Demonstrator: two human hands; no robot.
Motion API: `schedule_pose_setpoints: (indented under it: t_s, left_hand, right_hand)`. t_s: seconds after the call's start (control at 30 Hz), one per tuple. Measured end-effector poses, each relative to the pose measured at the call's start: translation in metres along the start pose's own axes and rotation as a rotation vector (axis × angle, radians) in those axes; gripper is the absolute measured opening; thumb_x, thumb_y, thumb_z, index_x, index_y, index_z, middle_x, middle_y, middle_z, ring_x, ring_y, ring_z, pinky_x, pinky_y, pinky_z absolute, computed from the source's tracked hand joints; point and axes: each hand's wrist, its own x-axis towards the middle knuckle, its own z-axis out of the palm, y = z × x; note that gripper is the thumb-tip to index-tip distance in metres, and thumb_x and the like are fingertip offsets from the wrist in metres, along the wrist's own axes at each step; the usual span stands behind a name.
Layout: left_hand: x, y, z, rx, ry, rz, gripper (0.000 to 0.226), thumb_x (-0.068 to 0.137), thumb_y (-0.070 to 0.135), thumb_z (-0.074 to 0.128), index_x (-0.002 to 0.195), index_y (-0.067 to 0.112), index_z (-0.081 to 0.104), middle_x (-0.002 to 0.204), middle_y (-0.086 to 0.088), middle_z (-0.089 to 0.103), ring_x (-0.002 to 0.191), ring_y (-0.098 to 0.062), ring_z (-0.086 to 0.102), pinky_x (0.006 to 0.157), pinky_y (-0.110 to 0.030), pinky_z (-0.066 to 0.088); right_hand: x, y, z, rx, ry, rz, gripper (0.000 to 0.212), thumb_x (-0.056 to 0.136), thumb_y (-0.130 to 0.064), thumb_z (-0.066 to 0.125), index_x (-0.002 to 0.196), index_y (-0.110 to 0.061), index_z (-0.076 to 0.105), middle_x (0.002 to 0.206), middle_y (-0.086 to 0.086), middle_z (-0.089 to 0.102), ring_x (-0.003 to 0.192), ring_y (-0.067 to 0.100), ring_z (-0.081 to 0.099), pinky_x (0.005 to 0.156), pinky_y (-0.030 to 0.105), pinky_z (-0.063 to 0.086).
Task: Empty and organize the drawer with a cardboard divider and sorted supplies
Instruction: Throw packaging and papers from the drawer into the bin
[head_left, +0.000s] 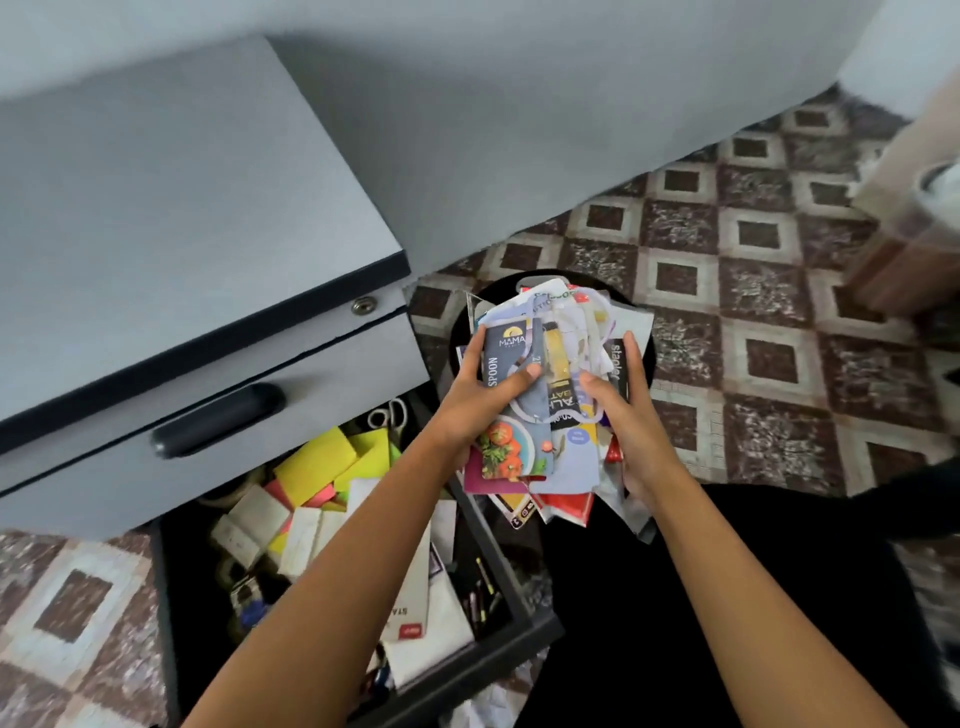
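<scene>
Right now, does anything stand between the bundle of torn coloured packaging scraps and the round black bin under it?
Nothing visible does. The left hand and right hand grip the bundle of torn coloured packaging scraps directly over the round black bin; the bundle hides most of its opening.

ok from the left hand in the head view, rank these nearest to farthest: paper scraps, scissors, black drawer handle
1. paper scraps: in the left hand itself, gripped.
2. scissors: just to its left, in the open drawer.
3. black drawer handle: farthest, well off to the left.
</scene>
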Motion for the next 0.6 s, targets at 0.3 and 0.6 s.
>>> schedule_pose_setpoints:
  t_s: [0.3, 0.6]
  left_hand:
    - [0.087, -0.003, 0.004, 0.066, 0.043, -0.181, 0.090, 0.080, 0.036, 0.072, 0.148, 0.038, 0.013, 0.134, -0.005, 0.052, 0.102, -0.028, 0.064, 0.085, -0.042, 0.054]
    - [0.125, -0.028, -0.001, 0.037, 0.072, -0.289, 0.067, 0.087, 0.032, 0.064, 0.143, 0.031, 0.026, 0.125, -0.005, 0.055, 0.095, -0.024, 0.062, 0.082, -0.039, 0.053]
  right_hand:
    - [0.084, 0.006, -0.014, -0.144, -0.008, 0.200, 0.076, 0.088, -0.042, 0.059, 0.146, -0.047, 0.009, 0.154, -0.005, 0.025, 0.139, 0.019, 0.028, 0.095, 0.033, 0.027]
    - [0.138, 0.032, -0.021, -0.150, -0.014, 0.403, 0.083, 0.086, -0.044, 0.061, 0.147, -0.044, 0.005, 0.155, -0.001, 0.023, 0.141, 0.021, 0.025, 0.111, 0.038, 0.022]
